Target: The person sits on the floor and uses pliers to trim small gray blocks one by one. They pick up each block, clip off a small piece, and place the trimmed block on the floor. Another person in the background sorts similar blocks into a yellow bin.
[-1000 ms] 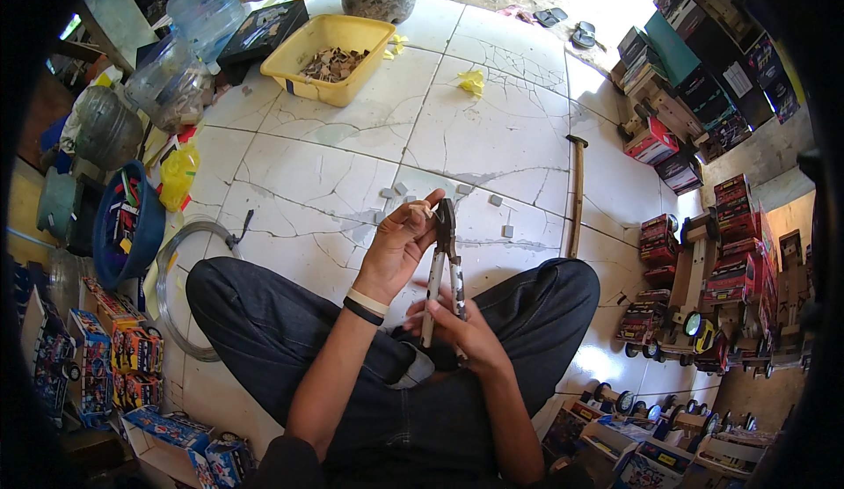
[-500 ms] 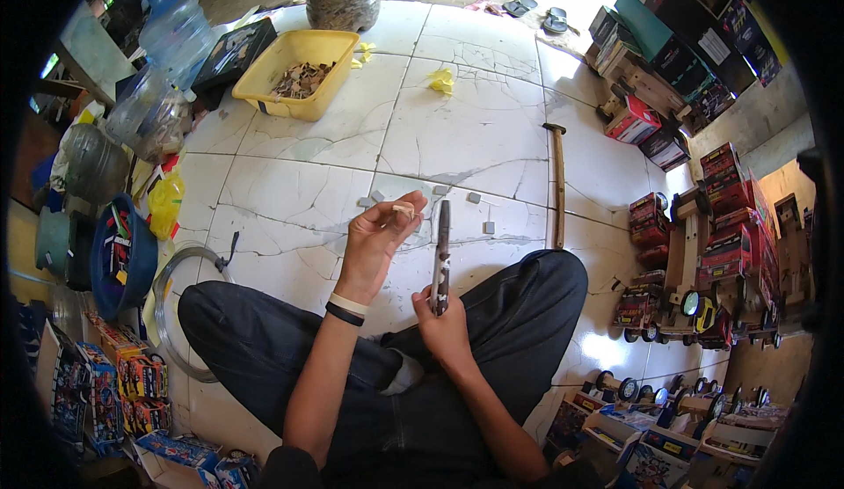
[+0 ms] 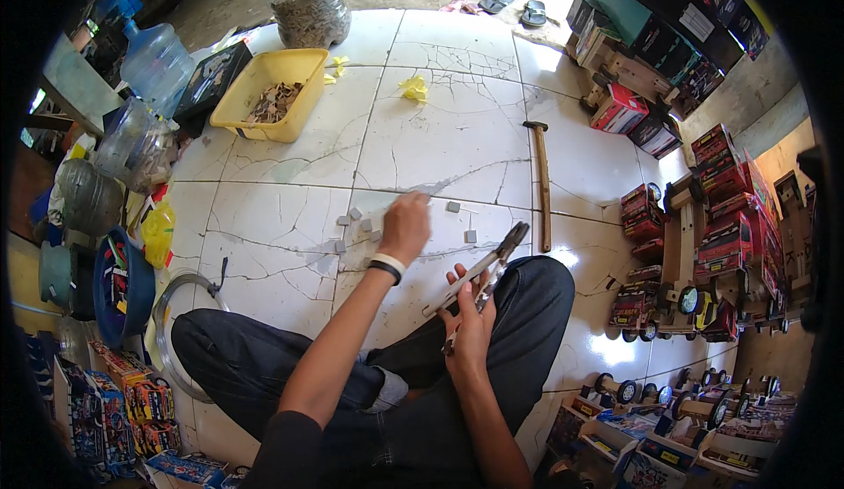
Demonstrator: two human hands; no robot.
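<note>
My left hand [image 3: 406,227] reaches down to the white tiled floor, its back toward me. Its fingers are curled together and their tips are hidden, so what they hold, if anything, does not show. Small grey square pieces lie scattered around it, among them one grey piece [image 3: 453,207] and another grey piece [image 3: 470,237] to its right, with several more to its left. Above my bent right knee, my right hand [image 3: 472,317] is closed on a pair of metal pliers [image 3: 489,269]. The dark jaws point away to the upper right, and the two handles stand apart.
A hammer [image 3: 541,186] lies on the right. Beyond, a yellow basin [image 3: 227,106] holds brown scraps, near crumpled yellow paper [image 3: 413,89]. A wire coil [image 3: 161,313] and a blue tub [image 3: 132,313] sit at left. Wheeled toy trucks [image 3: 728,247] are stacked along the right.
My left hand has turned over and come down to the floor; the tan scrap in its fingers no longer shows. The pliers have tilted right and their handles spread. The view has shifted slightly.
</note>
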